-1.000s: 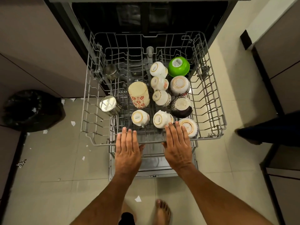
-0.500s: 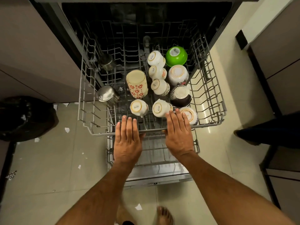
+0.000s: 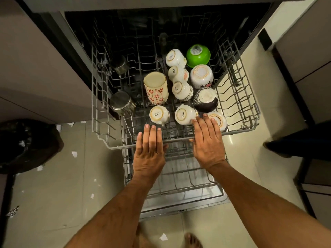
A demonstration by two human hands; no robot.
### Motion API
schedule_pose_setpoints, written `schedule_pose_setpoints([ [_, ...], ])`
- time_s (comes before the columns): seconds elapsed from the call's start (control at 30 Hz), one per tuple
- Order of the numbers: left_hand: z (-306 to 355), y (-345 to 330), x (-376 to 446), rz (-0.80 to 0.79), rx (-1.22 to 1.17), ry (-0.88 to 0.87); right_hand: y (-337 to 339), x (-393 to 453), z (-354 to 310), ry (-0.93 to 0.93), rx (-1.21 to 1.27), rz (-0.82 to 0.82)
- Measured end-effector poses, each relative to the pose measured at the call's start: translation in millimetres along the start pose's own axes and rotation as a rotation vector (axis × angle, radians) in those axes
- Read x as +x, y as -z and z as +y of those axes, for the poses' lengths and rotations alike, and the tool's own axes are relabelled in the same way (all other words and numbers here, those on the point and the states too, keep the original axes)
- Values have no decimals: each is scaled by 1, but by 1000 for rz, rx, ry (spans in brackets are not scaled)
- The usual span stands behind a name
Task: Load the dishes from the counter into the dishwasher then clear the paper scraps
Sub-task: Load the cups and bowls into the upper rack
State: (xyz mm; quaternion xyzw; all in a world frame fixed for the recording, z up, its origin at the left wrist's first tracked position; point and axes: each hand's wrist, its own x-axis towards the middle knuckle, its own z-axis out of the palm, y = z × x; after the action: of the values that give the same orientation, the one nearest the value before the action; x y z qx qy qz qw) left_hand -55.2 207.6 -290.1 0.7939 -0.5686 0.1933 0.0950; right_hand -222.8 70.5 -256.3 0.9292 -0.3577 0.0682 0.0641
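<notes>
Both forearms are bare from the frame's lower edge to the wrist, with no sleeve, watch or bracelet. The left hand (image 3: 149,151) and right hand (image 3: 208,144) wear no gloves or rings; fingernails are short and unpainted. The bare toes of one foot (image 3: 192,240) show at the bottom edge, without footwear.

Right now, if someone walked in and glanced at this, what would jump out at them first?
Probably the bright green bowl, upside down at the far right of the upper dishwasher rack among white cups and bowls. Next, the left hand and right hand, fingers straight, laid flat over the rack's front rail. Then the white paper scraps scattered on the floor tiles to the left, near a black bin bag.
</notes>
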Motion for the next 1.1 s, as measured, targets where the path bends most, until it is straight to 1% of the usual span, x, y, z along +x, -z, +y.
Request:
schedule_pose_setpoints([
  [0.27,-12,-12,45,1,10,25,-5,46,9,6,-19,10],
  [0.4,-23,-20,86,-54,-16,74,-7,92,16,2,1,22],
  [0.53,-31,-25,128,-140,2,87,-7,137,25,4,18,20],
  [0.73,-53,-42,190,-182,53,171,-14,204,30,19,25,53],
  [0.9,-60,-52,204,-200,61,169,-26,218,34,33,51,108],
  [1.1,-63,-61,229,-242,69,215,-28,247,40,41,19,68],
])
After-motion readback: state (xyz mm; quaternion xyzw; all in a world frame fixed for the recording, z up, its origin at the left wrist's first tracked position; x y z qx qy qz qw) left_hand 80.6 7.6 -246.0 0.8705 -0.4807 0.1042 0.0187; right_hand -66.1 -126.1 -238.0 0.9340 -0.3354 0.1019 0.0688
